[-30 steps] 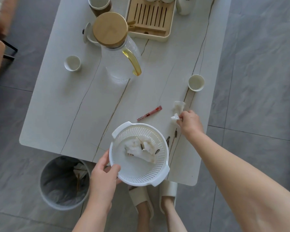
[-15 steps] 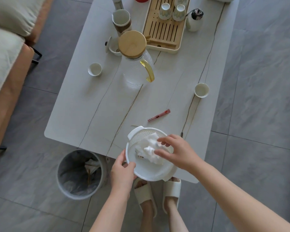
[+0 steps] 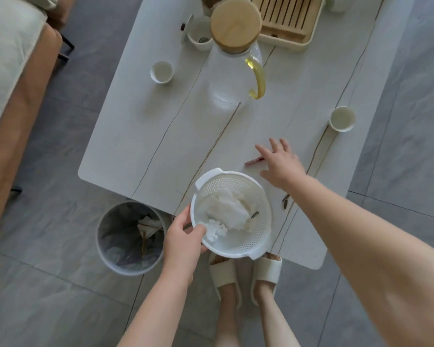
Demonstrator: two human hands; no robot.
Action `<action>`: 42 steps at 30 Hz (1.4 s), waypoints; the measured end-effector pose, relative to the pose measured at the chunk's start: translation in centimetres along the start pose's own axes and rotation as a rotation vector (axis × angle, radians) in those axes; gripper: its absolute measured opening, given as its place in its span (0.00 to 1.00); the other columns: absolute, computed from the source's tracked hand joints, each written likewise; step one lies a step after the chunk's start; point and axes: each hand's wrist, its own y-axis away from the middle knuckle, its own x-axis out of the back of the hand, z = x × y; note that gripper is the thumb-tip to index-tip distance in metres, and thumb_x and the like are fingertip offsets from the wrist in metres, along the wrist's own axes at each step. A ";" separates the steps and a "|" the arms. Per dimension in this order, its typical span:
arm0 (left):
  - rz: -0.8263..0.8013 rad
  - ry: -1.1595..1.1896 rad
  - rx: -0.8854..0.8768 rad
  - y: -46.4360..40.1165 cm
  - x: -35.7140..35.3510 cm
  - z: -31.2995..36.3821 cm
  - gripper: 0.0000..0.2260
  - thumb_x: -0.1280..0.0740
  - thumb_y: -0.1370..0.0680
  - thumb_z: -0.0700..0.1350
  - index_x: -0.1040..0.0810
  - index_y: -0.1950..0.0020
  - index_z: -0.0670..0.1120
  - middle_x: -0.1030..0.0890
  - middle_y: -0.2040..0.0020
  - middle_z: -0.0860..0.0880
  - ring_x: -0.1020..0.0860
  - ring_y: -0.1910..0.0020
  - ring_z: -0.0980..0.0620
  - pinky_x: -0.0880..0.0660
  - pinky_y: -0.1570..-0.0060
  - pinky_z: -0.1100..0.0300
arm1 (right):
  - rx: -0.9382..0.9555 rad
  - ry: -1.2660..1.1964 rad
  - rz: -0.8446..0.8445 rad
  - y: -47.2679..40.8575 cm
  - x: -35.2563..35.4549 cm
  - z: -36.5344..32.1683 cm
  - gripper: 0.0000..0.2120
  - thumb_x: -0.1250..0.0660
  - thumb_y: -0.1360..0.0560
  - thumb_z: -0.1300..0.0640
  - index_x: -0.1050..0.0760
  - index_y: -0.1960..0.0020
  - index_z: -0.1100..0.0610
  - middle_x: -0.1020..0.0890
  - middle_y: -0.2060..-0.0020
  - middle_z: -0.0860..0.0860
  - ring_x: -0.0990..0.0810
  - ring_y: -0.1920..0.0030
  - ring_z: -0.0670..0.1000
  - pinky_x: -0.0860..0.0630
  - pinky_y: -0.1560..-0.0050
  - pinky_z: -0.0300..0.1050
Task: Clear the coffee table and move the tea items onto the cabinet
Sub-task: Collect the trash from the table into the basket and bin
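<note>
The coffee table [image 3: 140, 136] still bears cups, pitcher [image 3: 232, 71] and tray [image 3: 286, 23] toward the top of frame, so clearing looks barely begun: left hand [image 3: 183, 242] grips the tissue-filled colander [image 3: 232, 216], empty right hand [image 3: 281, 162] spreads over the red wrapper [image 3: 253, 161].

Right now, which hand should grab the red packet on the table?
Right. The right hand is open and empty, hovering right beside the red packet. The left hand is busy gripping the colander rim.
</note>
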 end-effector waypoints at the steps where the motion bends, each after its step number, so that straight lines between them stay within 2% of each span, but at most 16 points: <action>1: -0.003 -0.005 -0.001 -0.3 0.0 0.1 0.23 0.36 0.26 0.34 0.25 0.36 0.57 0.18 0.48 0.56 0.17 0.54 0.57 0.20 0.66 0.62 | -0.002 0.032 0.016 -0.6 -0.3 -0.2 0.30 0.39 0.24 0.59 0.46 0.26 0.49 0.46 0.25 0.56 0.51 0.25 0.59 0.38 0.33 0.56; 4: -0.026 -0.023 -0.013 -1.0 -0.2 0.5 0.23 0.36 0.26 0.34 0.25 0.37 0.58 0.17 0.54 0.58 0.17 0.58 0.58 0.20 0.66 0.61 | -0.098 0.043 0.141 -1.4 -1.9 -0.1 0.22 0.40 0.28 0.66 0.35 0.35 0.55 0.33 0.36 0.59 0.38 0.34 0.60 0.32 0.45 0.51; 7: -0.048 -0.051 -0.037 -1.2 -0.3 0.9 0.23 0.37 0.26 0.34 0.26 0.39 0.60 0.18 0.61 0.65 0.17 0.60 0.61 0.21 0.67 0.63 | -0.167 0.061 0.181 -0.8 -3.0 0.9 0.16 0.39 0.28 0.67 0.30 0.42 0.57 0.28 0.44 0.59 0.33 0.41 0.60 0.35 0.53 0.48; 9: -0.060 -0.057 -0.044 -1.1 -0.4 1.1 0.23 0.37 0.26 0.34 0.26 0.41 0.61 0.19 0.61 0.68 0.18 0.60 0.63 0.21 0.68 0.64 | -0.202 -0.102 0.210 -0.2 -2.8 1.5 0.10 0.41 0.24 0.63 0.28 0.44 0.57 0.24 0.46 0.58 0.30 0.44 0.60 0.34 0.54 0.48; 11: -0.064 -0.051 -0.042 -0.8 -0.4 1.3 0.23 0.37 0.26 0.34 0.26 0.43 0.62 0.19 0.61 0.67 0.18 0.60 0.63 0.22 0.68 0.64 | -0.233 -0.342 0.285 1.1 -1.9 1.5 0.09 0.44 0.22 0.59 0.27 0.46 0.58 0.22 0.48 0.58 0.26 0.47 0.60 0.31 0.52 0.49; 15: -0.062 -0.036 -0.044 0.0 -0.4 1.5 0.23 0.37 0.26 0.34 0.26 0.40 0.61 0.21 0.49 0.61 0.18 0.53 0.57 0.21 0.67 0.63 | -0.184 -0.534 0.457 5.0 -1.4 0.4 0.08 0.43 0.23 0.60 0.27 0.47 0.60 0.22 0.48 0.57 0.25 0.47 0.58 0.29 0.48 0.52; 18: -0.066 -0.036 -0.044 0.2 0.0 1.2 0.25 0.37 0.26 0.34 0.27 0.35 0.57 0.21 0.46 0.59 0.19 0.52 0.56 0.20 0.66 0.62 | -0.224 -0.526 0.386 5.7 -2.2 0.1 0.13 0.40 0.24 0.60 0.30 0.40 0.60 0.25 0.43 0.58 0.27 0.42 0.58 0.29 0.43 0.54; 21: -0.079 -0.046 -0.057 -0.3 0.7 0.7 0.25 0.37 0.26 0.34 0.26 0.34 0.56 0.20 0.46 0.56 0.18 0.54 0.56 0.20 0.66 0.61 | -0.242 -0.443 0.273 4.1 -3.1 0.0 0.18 0.40 0.23 0.57 0.34 0.34 0.59 0.28 0.37 0.57 0.32 0.36 0.58 0.32 0.39 0.52; 24: -0.093 -0.052 -0.079 -1.1 1.4 0.2 0.24 0.37 0.27 0.34 0.25 0.35 0.55 0.19 0.45 0.54 0.17 0.53 0.55 0.19 0.63 0.58 | -0.179 -0.343 0.275 1.7 -3.4 -0.6 0.20 0.40 0.23 0.55 0.36 0.32 0.57 0.30 0.35 0.56 0.34 0.35 0.58 0.34 0.39 0.52; 27: -0.097 -0.046 -0.105 -1.8 2.1 0.0 0.24 0.37 0.26 0.33 0.25 0.35 0.55 0.19 0.44 0.52 0.17 0.53 0.54 0.18 0.62 0.56 | -0.134 -0.241 0.291 -0.4 -3.5 -1.5 0.20 0.38 0.24 0.55 0.34 0.33 0.56 0.29 0.37 0.56 0.34 0.37 0.58 0.33 0.42 0.51; 31: -0.091 -0.032 -0.123 -2.4 2.7 -0.4 0.24 0.37 0.26 0.33 0.25 0.36 0.55 0.18 0.45 0.53 0.16 0.55 0.55 0.19 0.64 0.58 | -0.239 -0.240 0.334 -1.8 -4.6 -2.2 0.11 0.40 0.23 0.57 0.28 0.43 0.59 0.26 0.44 0.58 0.30 0.42 0.60 0.30 0.48 0.50; 34: -0.094 -0.026 -0.122 -2.5 2.9 -0.6 0.24 0.37 0.26 0.33 0.25 0.35 0.55 0.19 0.45 0.53 0.16 0.54 0.54 0.19 0.64 0.58 | -0.282 -0.300 0.298 -1.0 -4.8 -2.2 0.10 0.40 0.23 0.55 0.27 0.45 0.58 0.25 0.46 0.57 0.27 0.45 0.59 0.29 0.50 0.51; 37: -0.090 -0.022 -0.116 -2.0 2.6 -0.5 0.24 0.38 0.26 0.33 0.25 0.35 0.55 0.19 0.44 0.53 0.17 0.52 0.53 0.19 0.64 0.57 | -0.211 -0.541 0.400 1.9 -3.9 -2.5 0.07 0.39 0.24 0.55 0.27 0.49 0.58 0.24 0.52 0.54 0.26 0.50 0.54 0.31 0.55 0.47; 39: -0.081 -0.017 -0.115 -1.4 2.4 -0.3 0.24 0.38 0.26 0.33 0.26 0.34 0.55 0.20 0.44 0.53 0.18 0.51 0.52 0.19 0.64 0.57 | -0.050 -0.663 0.501 5.2 -3.0 -3.1 0.04 0.36 0.26 0.57 0.28 0.53 0.57 0.25 0.58 0.51 0.25 0.56 0.51 0.29 0.57 0.44; 42: -0.070 0.002 -0.105 -0.1 2.0 -0.2 0.24 0.38 0.26 0.33 0.26 0.35 0.55 0.19 0.46 0.54 0.18 0.52 0.53 0.19 0.65 0.58 | 0.237 -0.563 0.517 10.9 -2.5 -3.9 0.05 0.33 0.27 0.56 0.26 0.53 0.55 0.25 0.60 0.47 0.26 0.59 0.47 0.30 0.60 0.36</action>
